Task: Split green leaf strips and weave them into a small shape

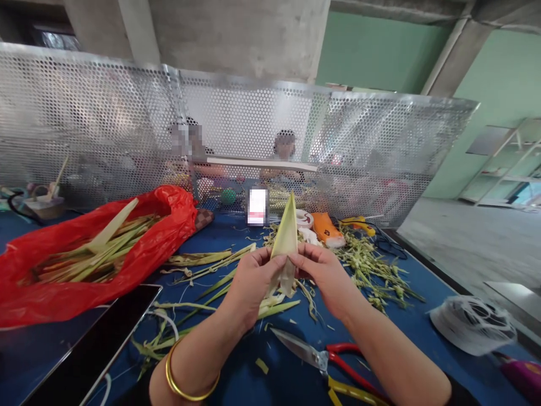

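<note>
A pale green leaf husk (285, 230), pointed at its top, stands upright between my two hands above the table. My left hand (258, 276) pinches its lower left side with thumb and fingers. From the other side my right hand (320, 270) grips it the same way, the thumbs almost meeting at the middle. The husk's lower end hangs beneath my thumbs. Below my hands lie scissors (306, 351) with one red and one yellow handle, blades partly open. Loose green strips (211, 293) are scattered to the left of my hands.
A red plastic bag (169, 225) full of long husks sits at left, beside a dark tablet (101, 344). Trimmed scraps (380, 276), an orange packet (326, 228) and a white spool (472, 324) lie at right. A perforated metal screen (249, 118) stands behind, with people beyond it.
</note>
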`<state>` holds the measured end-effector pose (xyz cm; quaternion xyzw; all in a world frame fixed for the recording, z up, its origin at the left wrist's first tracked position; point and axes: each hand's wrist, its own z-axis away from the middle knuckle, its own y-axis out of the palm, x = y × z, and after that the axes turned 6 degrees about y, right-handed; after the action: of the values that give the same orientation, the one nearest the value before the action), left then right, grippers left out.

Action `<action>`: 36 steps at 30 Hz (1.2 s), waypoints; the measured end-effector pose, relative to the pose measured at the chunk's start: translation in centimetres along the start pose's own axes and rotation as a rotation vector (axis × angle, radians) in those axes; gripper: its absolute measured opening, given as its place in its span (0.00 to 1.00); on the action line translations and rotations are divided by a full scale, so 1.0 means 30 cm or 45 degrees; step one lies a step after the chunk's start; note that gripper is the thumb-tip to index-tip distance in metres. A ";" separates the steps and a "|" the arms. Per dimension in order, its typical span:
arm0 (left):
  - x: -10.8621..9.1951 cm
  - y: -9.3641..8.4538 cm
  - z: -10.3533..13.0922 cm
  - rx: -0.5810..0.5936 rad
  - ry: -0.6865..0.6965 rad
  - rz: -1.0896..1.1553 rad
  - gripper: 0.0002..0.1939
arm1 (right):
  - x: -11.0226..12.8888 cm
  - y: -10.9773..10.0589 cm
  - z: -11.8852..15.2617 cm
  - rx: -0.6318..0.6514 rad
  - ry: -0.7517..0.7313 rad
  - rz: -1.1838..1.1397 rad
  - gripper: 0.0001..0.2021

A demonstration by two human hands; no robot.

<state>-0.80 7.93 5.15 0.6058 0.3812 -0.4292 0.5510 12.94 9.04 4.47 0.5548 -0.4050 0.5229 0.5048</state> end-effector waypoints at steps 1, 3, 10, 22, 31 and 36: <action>-0.001 0.000 -0.001 0.005 0.007 -0.013 0.15 | 0.000 -0.001 0.000 0.006 0.019 -0.022 0.14; -0.003 0.002 -0.002 0.012 0.012 -0.024 0.15 | 0.000 -0.001 0.001 0.014 0.046 -0.068 0.15; -0.007 0.007 -0.002 0.036 -0.060 0.096 0.12 | -0.003 -0.001 -0.003 0.016 0.059 -0.109 0.15; 0.012 0.008 -0.010 0.024 -0.081 0.008 0.11 | -0.042 0.006 -0.008 0.011 0.082 -0.271 0.09; 0.011 0.005 -0.009 0.041 -0.113 0.064 0.12 | -0.032 0.002 -0.014 0.116 0.116 -0.385 0.10; 0.006 0.006 -0.007 0.031 -0.159 0.118 0.12 | -0.030 0.003 -0.012 0.135 0.118 -0.401 0.09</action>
<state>-0.55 8.12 5.04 0.6015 0.3123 -0.4447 0.5856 12.67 9.30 3.58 0.6126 -0.2613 0.4829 0.5686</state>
